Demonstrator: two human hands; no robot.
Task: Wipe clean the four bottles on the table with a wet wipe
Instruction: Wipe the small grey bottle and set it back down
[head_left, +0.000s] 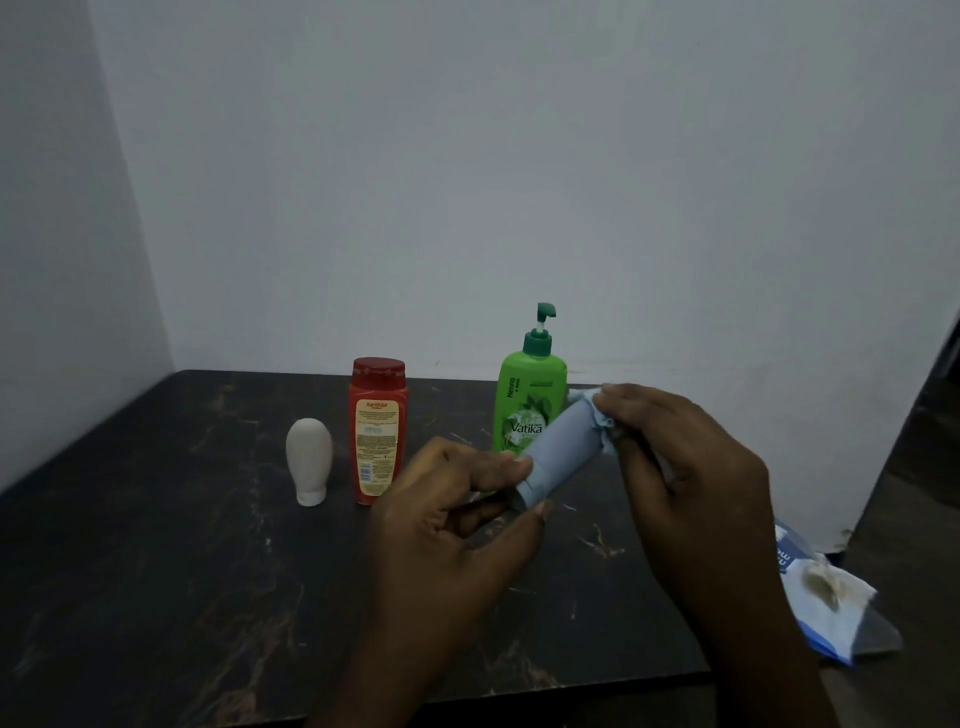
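My left hand (457, 525) grips the lower end of a pale blue bottle (563, 449), held tilted above the dark table (156, 571). My right hand (685, 467) presses a crumpled wet wipe (597, 410) against the bottle's upper end. Behind it stands a green pump bottle (524, 400), partly hidden by the blue one. A red bottle (376, 431) with a red cap stands upright to the left. Next to that, a small white bottle (309, 460) rests on its cap.
A wipe packet (831, 597) with a soiled wipe on it lies off the table's right edge. Pale walls close the back and left side. The table's front edge runs near the bottom of the view.
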